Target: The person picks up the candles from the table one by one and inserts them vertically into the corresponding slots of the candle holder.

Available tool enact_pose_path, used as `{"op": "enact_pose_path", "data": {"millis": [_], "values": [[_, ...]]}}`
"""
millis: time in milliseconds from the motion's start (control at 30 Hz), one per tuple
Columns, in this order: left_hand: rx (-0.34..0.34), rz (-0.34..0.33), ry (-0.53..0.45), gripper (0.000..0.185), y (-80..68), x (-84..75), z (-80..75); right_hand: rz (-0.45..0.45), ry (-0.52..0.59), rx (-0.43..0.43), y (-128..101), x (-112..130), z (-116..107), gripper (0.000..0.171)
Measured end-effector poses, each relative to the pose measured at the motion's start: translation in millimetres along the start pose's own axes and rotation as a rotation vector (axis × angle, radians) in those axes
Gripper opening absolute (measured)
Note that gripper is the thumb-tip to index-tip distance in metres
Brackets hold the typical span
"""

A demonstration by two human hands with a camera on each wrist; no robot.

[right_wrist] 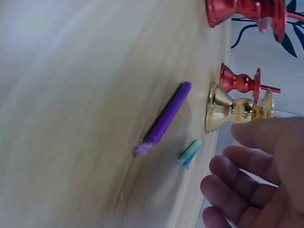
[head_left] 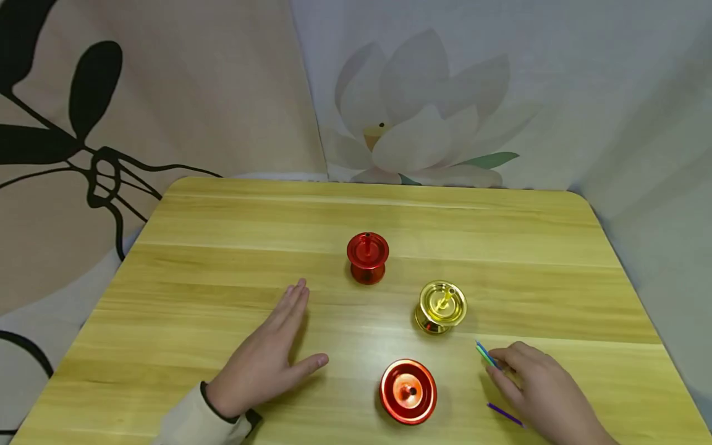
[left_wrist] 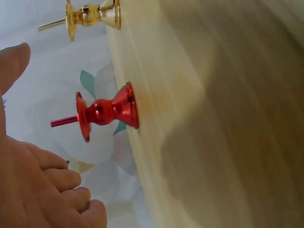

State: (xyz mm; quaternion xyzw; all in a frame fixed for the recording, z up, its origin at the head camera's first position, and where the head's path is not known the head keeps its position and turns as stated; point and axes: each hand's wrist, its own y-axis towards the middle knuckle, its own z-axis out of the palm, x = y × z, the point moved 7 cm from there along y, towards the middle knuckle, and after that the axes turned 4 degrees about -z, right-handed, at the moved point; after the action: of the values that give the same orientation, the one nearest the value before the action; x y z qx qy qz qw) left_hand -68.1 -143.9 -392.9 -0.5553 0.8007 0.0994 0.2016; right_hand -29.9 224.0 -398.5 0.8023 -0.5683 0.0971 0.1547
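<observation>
Under the right hand (head_left: 542,392) at the lower right of the head view lie thin candles: a green and blue pair (head_left: 485,354) poking out side by side past the fingertips toward the upper left, and a purple candle (head_left: 505,414) showing just left of the palm. All lie flat on the wood. In the right wrist view the purple candle (right_wrist: 164,118) lies slanted at mid-frame, with the green and blue stub ends (right_wrist: 189,152) just beside it, closer to the fingers.
</observation>
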Motion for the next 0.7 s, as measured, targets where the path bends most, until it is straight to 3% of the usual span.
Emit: {"op": "enact_pose_path", "data": {"millis": [133, 300, 500, 700], "values": [[0.006, 0.001, -0.067, 0.105, 2.5, 1.4, 4.3, -0.041, -0.044, -0.039, 2.5, 0.5, 2.1, 0.015], [-0.045, 0.034, -0.103, 0.104, 6.8, -2.5, 2.9, -0.074, -0.052, -0.079, 4.3, -0.6, 5.5, 0.021], [-0.095, 0.043, -0.130, 0.104, 12.1, -6.6, 2.0, -0.085, -0.082, -0.081, 6.6, -3.0, 10.7, 0.024], [-0.099, 0.027, -0.159, 0.103, 15.2, -8.6, 3.1, -0.078, -0.102, -0.064, 10.6, -4.5, 14.1, 0.029]]}}
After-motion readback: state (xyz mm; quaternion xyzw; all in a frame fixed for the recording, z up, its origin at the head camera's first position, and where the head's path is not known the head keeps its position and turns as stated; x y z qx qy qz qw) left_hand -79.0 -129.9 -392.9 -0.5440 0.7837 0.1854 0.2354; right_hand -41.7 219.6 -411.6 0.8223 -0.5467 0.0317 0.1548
